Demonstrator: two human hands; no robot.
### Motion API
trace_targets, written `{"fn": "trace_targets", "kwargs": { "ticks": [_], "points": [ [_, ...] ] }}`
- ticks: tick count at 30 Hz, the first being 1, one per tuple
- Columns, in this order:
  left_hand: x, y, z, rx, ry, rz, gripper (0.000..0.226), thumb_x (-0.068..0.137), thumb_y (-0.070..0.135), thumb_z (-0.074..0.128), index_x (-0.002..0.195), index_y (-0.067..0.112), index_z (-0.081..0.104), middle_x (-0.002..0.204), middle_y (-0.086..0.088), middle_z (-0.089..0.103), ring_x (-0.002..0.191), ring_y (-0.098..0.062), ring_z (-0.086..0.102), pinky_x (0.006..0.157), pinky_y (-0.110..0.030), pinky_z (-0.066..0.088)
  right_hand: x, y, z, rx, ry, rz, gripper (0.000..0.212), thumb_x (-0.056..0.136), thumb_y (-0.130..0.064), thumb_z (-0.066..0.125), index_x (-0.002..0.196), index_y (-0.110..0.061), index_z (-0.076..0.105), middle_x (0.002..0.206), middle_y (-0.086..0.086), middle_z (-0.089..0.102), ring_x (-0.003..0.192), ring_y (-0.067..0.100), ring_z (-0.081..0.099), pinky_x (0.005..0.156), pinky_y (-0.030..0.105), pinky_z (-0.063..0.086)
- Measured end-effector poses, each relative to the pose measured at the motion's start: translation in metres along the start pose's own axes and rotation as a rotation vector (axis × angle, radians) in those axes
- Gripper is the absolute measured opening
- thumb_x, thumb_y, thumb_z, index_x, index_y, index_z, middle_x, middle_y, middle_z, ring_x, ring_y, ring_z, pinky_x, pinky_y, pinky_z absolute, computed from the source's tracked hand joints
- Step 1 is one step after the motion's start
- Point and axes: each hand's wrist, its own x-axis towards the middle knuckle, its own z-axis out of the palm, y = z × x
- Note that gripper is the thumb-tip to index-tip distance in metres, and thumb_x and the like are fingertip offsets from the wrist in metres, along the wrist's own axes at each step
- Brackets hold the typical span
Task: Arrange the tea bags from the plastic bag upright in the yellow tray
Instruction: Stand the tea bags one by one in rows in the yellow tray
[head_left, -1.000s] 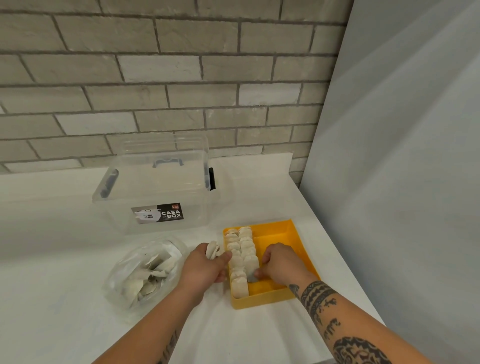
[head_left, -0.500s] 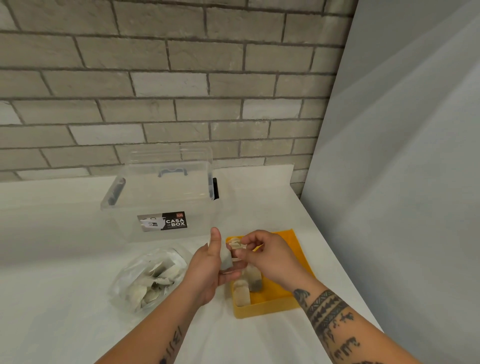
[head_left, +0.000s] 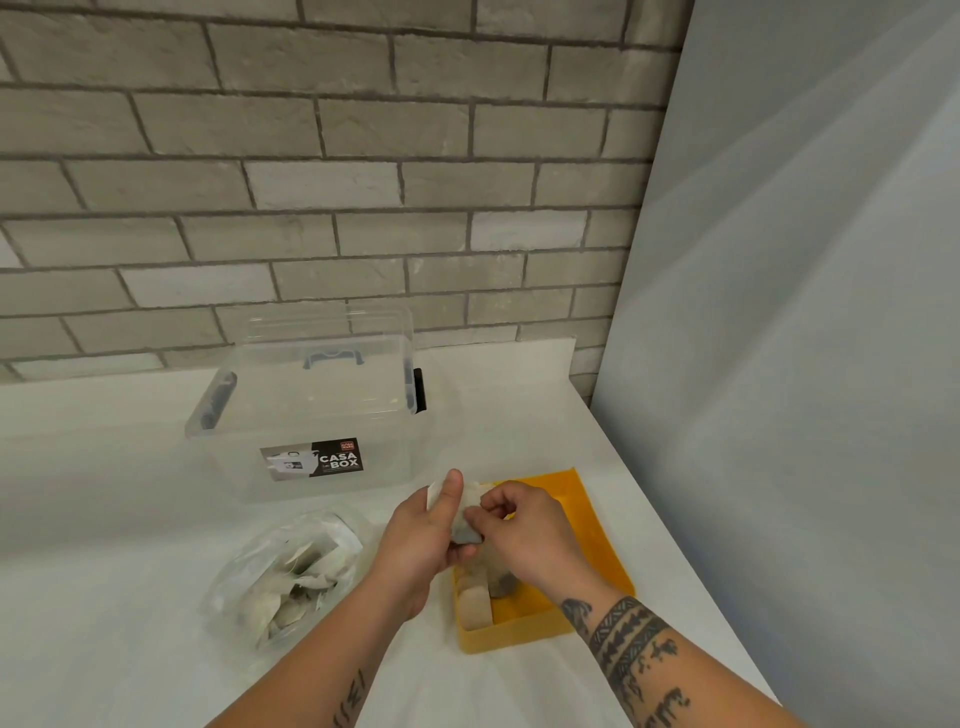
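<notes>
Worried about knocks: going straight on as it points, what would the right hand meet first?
The tea bags held in the left hand; the right hand seemingly pinches them.

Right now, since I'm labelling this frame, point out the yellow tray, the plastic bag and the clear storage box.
yellow tray (head_left: 514, 636): head view, on its near outer wall.
plastic bag (head_left: 234, 590): head view, on its clear left side.
clear storage box (head_left: 317, 460): head view, on its front label.
</notes>
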Motion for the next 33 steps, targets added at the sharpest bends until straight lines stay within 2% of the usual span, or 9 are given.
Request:
{"fn": "trace_targets", "kwargs": {
  "ticks": [4, 8, 12, 14, 17, 21, 26, 30, 33],
  "points": [
    [0.005, 0.001, -0.005, -0.052, -0.077, -0.003, 0.019, 0.095, 0.014, 0.068, 0.113, 0.006, 0.067, 0.109, -0.020, 0.074, 0.095, -0.028, 0.075, 0.074, -0.032, 0.059, 0.005, 0.000, -0.007, 0.087, -0.004, -0.002, 0.012, 0.088, -0.032, 0.074, 0.092, -0.021, 0.069, 0.086, -0.011, 0.067, 0.076, -0.002, 0.059, 0.059, 0.006, 0.042],
    [0.005, 0.001, -0.006, -0.047, -0.088, 0.047, 0.021, 0.092, -0.006, 0.065, 0.111, 0.004, 0.066, 0.102, -0.018, 0.074, 0.091, -0.026, 0.075, 0.078, -0.035, 0.062, 0.007, -0.002, -0.012, 0.310, -0.029, 0.027, 0.009, 0.088, -0.026, 0.074, 0.092, -0.019, 0.070, 0.090, -0.006, 0.069, 0.081, 0.007, 0.063, 0.064, 0.015, 0.048],
    [0.007, 0.001, -0.008, -0.048, -0.098, 0.076, 0.028, 0.091, -0.006, 0.066, 0.115, 0.008, 0.065, 0.106, -0.017, 0.073, 0.091, -0.024, 0.075, 0.077, -0.035, 0.062, 0.007, -0.005, -0.018, 0.389, -0.118, 0.042, 0.019, 0.092, -0.029, 0.071, 0.110, -0.024, 0.069, 0.104, -0.004, 0.071, 0.091, 0.007, 0.066, 0.064, 0.018, 0.050],
    [0.008, 0.000, -0.009, -0.050, -0.109, 0.079, 0.033, 0.090, -0.007, 0.068, 0.119, 0.009, 0.063, 0.110, -0.018, 0.072, 0.090, -0.024, 0.076, 0.074, -0.033, 0.061, 0.008, -0.005, -0.019, 0.360, -0.134, 0.009, 0.013, 0.093, -0.027, 0.070, 0.104, -0.021, 0.072, 0.096, -0.007, 0.073, 0.083, 0.000, 0.066, 0.063, 0.014, 0.048],
    [0.007, -0.001, -0.009, -0.027, -0.108, 0.086, 0.034, 0.086, -0.005, 0.074, 0.116, 0.008, 0.064, 0.106, -0.018, 0.074, 0.090, -0.028, 0.077, 0.074, -0.033, 0.061, 0.010, -0.004, -0.018, 0.332, -0.084, -0.018, 0.008, 0.092, -0.025, 0.071, 0.092, -0.017, 0.073, 0.087, -0.004, 0.073, 0.077, 0.004, 0.065, 0.063, 0.015, 0.048],
    [0.007, -0.006, -0.009, 0.005, -0.070, 0.118, 0.025, 0.085, -0.005, 0.075, 0.106, 0.005, 0.067, 0.095, -0.018, 0.077, 0.086, -0.033, 0.077, 0.074, -0.035, 0.061, 0.011, -0.003, -0.019, 0.334, -0.061, -0.023, 0.007, 0.089, -0.022, 0.075, 0.092, -0.015, 0.072, 0.087, 0.000, 0.074, 0.072, 0.003, 0.065, 0.060, 0.014, 0.047],
    [0.010, -0.010, -0.009, 0.046, -0.013, 0.172, 0.023, 0.084, -0.002, 0.078, 0.103, 0.005, 0.068, 0.086, -0.012, 0.077, 0.081, -0.028, 0.077, 0.072, -0.033, 0.061, 0.009, 0.003, -0.022, 0.285, -0.162, -0.027, 0.010, 0.087, -0.015, 0.077, 0.095, -0.011, 0.072, 0.081, 0.004, 0.071, 0.068, 0.012, 0.061, 0.064, 0.026, 0.052],
    [0.011, -0.015, -0.010, 0.038, 0.021, 0.152, 0.020, 0.087, 0.003, 0.077, 0.105, 0.007, 0.068, 0.087, -0.016, 0.077, 0.075, -0.028, 0.074, 0.073, -0.037, 0.062, 0.012, 0.014, -0.025, 0.267, -0.135, -0.003, 0.005, 0.088, -0.010, 0.075, 0.086, -0.011, 0.070, 0.070, 0.000, 0.067, 0.063, 0.012, 0.057, 0.064, 0.031, 0.052],
    [0.015, -0.021, -0.016, 0.126, 0.139, 0.126, 0.008, 0.091, 0.011, 0.068, 0.099, 0.012, 0.069, 0.082, -0.010, 0.074, 0.060, -0.021, 0.066, 0.065, -0.036, 0.058, 0.020, 0.030, -0.030, 0.049, -0.078, -0.006, 0.011, 0.086, -0.019, 0.076, 0.080, -0.015, 0.067, 0.070, -0.003, 0.062, 0.064, 0.012, 0.055, 0.064, 0.031, 0.049]
  ]
}}
